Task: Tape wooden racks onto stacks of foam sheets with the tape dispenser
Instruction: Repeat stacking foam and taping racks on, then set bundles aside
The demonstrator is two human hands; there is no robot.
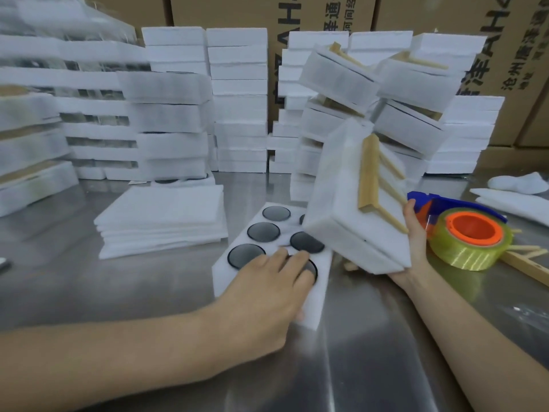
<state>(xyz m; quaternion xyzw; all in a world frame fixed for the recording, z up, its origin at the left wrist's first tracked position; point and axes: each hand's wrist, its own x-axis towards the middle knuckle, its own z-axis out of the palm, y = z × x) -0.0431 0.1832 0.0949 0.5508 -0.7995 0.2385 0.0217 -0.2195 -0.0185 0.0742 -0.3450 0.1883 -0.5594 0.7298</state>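
Head view: on the near middle of the metal table lies a white foam tray with round dark discs set in its holes. The left hand rests palm down on the tray's near right part, with its fingers close together, nearly straight and laid over one disc. It grips nothing that can be seen.

Just right of the tray, the right hand holds a foam bundle tilted and raised off the table. The thumb runs up the bundle's right edge and the palm supports its lower corner. The other fingers are hidden behind it. A wooden rack lies against the bundle's upper right face, with its pegs pointing toward the hand.

The tape dispenser, blue with an orange core and a yellowish roll, lies on the table just right of the right hand. No hand touches it. A spare wooden rack lies partly under it, at the right edge.

A low pile of flat foam sheets sits left of the tray. Farther back stand tall stacks of foam blocks. At the far right, finished bundles with racks on them are piled askew. Cardboard boxes stand behind everything.
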